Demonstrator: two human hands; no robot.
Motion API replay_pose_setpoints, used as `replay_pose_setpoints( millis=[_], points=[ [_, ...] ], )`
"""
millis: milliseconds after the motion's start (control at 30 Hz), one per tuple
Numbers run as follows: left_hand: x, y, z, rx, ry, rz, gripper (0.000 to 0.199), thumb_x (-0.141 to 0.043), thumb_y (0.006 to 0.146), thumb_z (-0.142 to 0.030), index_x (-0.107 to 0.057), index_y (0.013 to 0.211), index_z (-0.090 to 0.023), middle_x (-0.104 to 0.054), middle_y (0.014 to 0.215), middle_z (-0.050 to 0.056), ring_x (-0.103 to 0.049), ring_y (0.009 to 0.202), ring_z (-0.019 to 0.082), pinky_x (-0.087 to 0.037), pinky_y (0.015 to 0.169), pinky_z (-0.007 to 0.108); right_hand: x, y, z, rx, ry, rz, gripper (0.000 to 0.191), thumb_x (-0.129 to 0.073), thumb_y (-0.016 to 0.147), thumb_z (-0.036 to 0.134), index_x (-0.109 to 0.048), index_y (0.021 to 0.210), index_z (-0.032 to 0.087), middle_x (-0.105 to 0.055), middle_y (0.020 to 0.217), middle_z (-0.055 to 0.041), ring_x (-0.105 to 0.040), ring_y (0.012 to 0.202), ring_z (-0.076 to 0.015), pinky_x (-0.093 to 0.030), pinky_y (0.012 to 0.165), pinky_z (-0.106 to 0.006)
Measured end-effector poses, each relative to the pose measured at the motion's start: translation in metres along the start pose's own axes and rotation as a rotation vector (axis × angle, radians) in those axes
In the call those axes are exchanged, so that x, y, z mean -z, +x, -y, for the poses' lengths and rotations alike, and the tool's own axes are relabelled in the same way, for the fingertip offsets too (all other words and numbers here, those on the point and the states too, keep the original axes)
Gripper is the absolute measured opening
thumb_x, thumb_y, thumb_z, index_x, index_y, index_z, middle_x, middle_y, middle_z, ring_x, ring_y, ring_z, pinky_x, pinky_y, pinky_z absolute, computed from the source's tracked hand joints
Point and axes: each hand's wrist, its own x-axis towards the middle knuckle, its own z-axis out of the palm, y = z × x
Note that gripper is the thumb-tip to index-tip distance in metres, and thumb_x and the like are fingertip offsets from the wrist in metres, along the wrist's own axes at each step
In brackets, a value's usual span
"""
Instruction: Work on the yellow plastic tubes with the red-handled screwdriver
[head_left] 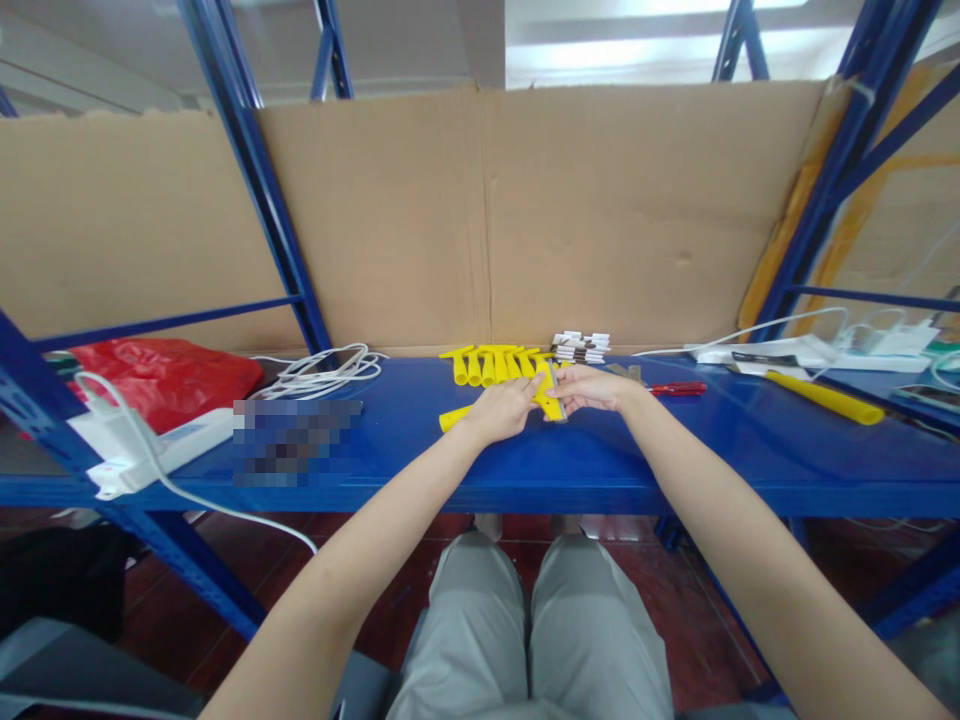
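Note:
My left hand (504, 410) is closed around the handle of a yellow scraper (551, 400), whose handle end sticks out to the left of the hand. At the scraper's wide head, my right hand (589, 388) pinches the edge, where a thin metallic strip shows. Just behind my hands, several yellow scraper handles (488, 370) lie side by side in a row. A stack of small white and dark pieces (581, 347) sits behind my right hand. To its right lies a red-handled tool (679, 388), beside small flat grey pieces.
The blue shelf (420, 465) has a cardboard panel (600, 220) along its back. On the left are a red plastic bag (172, 380), a white power strip (180, 440) and a coiled white cable (330, 370). Another long yellow-handled scraper (825, 397) and another power strip (795, 350) lie right.

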Motion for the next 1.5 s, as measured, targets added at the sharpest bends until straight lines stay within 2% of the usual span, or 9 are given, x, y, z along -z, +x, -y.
replay_pose_setpoints(
  millis=[267,500,567,667,733,800,933,1067,1500],
  points=[
    [-0.006,0.002,0.001,0.027,-0.029,0.007,0.049,-0.044,0.097,-0.022,-0.042,0.145,-0.012,-0.062,0.128,0.017,-0.060,0.118,0.023,-0.050,0.095,0.032,-0.002,0.003,-0.005,-0.023,0.014,-0.038,0.029,-0.081,0.073,0.021,-0.064,0.096,0.013,-0.073,0.076,-0.0039,-0.068,0.065,-0.0118,-0.059,0.065,-0.023],
    [0.001,0.001,0.001,0.076,0.011,0.019,0.050,-0.036,0.097,-0.015,-0.039,0.146,-0.011,-0.061,0.131,0.016,-0.061,0.116,0.022,-0.052,0.090,0.032,-0.001,0.001,0.001,0.050,0.043,-0.189,0.020,-0.077,0.074,0.019,-0.058,0.079,0.017,-0.068,0.068,-0.0007,-0.065,0.059,-0.0115,-0.058,0.062,-0.025],
    [0.002,0.002,0.001,0.094,0.018,-0.002,0.051,-0.035,0.095,-0.012,-0.039,0.146,-0.012,-0.061,0.131,0.016,-0.063,0.114,0.022,-0.053,0.089,0.033,0.005,0.002,0.002,0.091,0.012,-0.344,0.017,-0.074,0.076,0.019,-0.057,0.077,0.018,-0.067,0.070,-0.0013,-0.064,0.058,-0.0114,-0.057,0.060,-0.025],
    [0.002,0.002,0.003,0.121,0.000,-0.039,0.052,-0.035,0.094,-0.012,-0.041,0.145,-0.012,-0.061,0.131,0.016,-0.063,0.113,0.023,-0.053,0.090,0.035,0.024,0.002,-0.001,0.122,-0.142,-0.776,0.009,-0.066,0.079,0.016,-0.059,0.073,0.017,-0.069,0.076,-0.0042,-0.062,0.058,-0.0121,-0.055,0.059,-0.026],
    [0.001,0.002,0.005,0.141,-0.022,-0.060,0.052,-0.037,0.092,-0.011,-0.043,0.144,-0.012,-0.062,0.130,0.016,-0.064,0.112,0.024,-0.052,0.091,0.038,0.041,-0.003,-0.005,0.074,-0.328,-1.102,0.007,-0.059,0.079,0.013,-0.062,0.074,0.015,-0.071,0.082,-0.0073,-0.065,0.067,-0.0150,-0.055,0.069,-0.029],
    [-0.001,0.003,0.006,0.152,-0.050,-0.084,0.052,-0.038,0.091,-0.010,-0.045,0.143,-0.012,-0.064,0.129,0.016,-0.063,0.112,0.025,-0.051,0.093,0.040,0.056,-0.011,-0.010,-0.011,-0.536,-1.282,0.013,-0.056,0.081,0.014,-0.068,0.085,0.014,-0.072,0.097,-0.0125,-0.067,0.089,-0.0216,-0.052,0.084,-0.033],
    [-0.003,0.003,0.010,0.169,-0.101,-0.146,0.053,-0.040,0.089,-0.010,-0.047,0.142,-0.014,-0.063,0.130,0.014,-0.062,0.116,0.024,-0.051,0.095,0.039,0.068,-0.026,-0.017,-0.250,-0.699,-1.203,0.021,-0.057,0.084,0.020,-0.073,0.096,0.014,-0.069,0.112,-0.0181,-0.060,0.109,-0.0336,-0.047,0.093,-0.042],
    [-0.001,0.003,0.012,0.214,-0.123,-0.186,0.054,-0.040,0.090,-0.011,-0.045,0.144,-0.015,-0.060,0.135,0.014,-0.059,0.120,0.024,-0.052,0.093,0.038,0.063,-0.027,-0.018,-0.435,-0.872,-1.095,0.022,-0.060,0.080,0.021,-0.077,0.094,0.023,-0.067,0.116,-0.0137,-0.054,0.118,-0.0364,-0.041,0.098,-0.054],
    [0.001,0.002,0.010,0.207,-0.138,-0.185,0.052,-0.041,0.092,-0.011,-0.046,0.143,-0.013,-0.060,0.135,0.015,-0.061,0.119,0.024,-0.051,0.095,0.038,0.056,-0.017,-0.025,-0.438,-1.095,-1.014,0.027,-0.056,0.087,0.021,-0.076,0.103,0.024,-0.062,0.116,-0.0137,-0.048,0.120,-0.0315,-0.041,0.098,-0.052]
  ],
)
